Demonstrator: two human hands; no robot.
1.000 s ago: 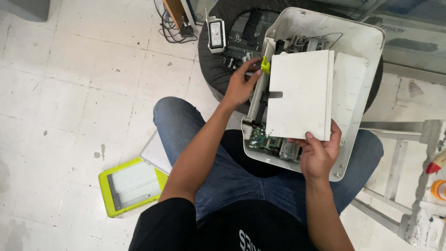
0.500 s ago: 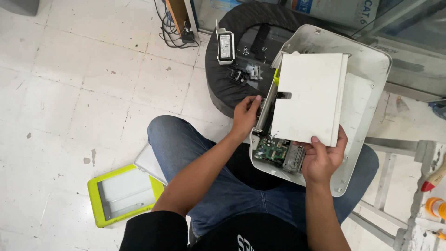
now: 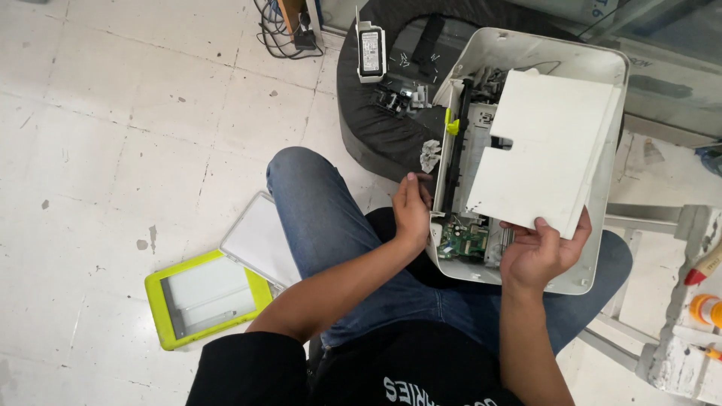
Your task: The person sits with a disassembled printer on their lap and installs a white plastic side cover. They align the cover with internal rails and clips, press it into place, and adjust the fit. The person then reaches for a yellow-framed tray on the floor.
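Note:
An opened white printer housing [image 3: 594,248] rests across my lap, its insides exposed with a green circuit board [image 3: 462,242] near the lower edge. My right hand [image 3: 538,252] grips the bottom edge of a white plastic cover panel [image 3: 545,146] that lies tilted over the housing. My left hand [image 3: 412,210] holds the housing's left rim, beside a black rail [image 3: 455,154] with a yellow-green clip [image 3: 451,124].
A yellow-green framed scanner lid [image 3: 203,297] and a white panel [image 3: 259,240] lie on the tiled floor at left. A black round cushion [image 3: 383,128] behind holds small parts and a white power adapter [image 3: 370,51]. Cables [image 3: 282,34] sit at the top. A white stool frame [image 3: 677,331] stands right.
My left hand slid down from the yellow-green clip to the housing's lower left rim. The white panel stays in my right hand, and the view has shifted.

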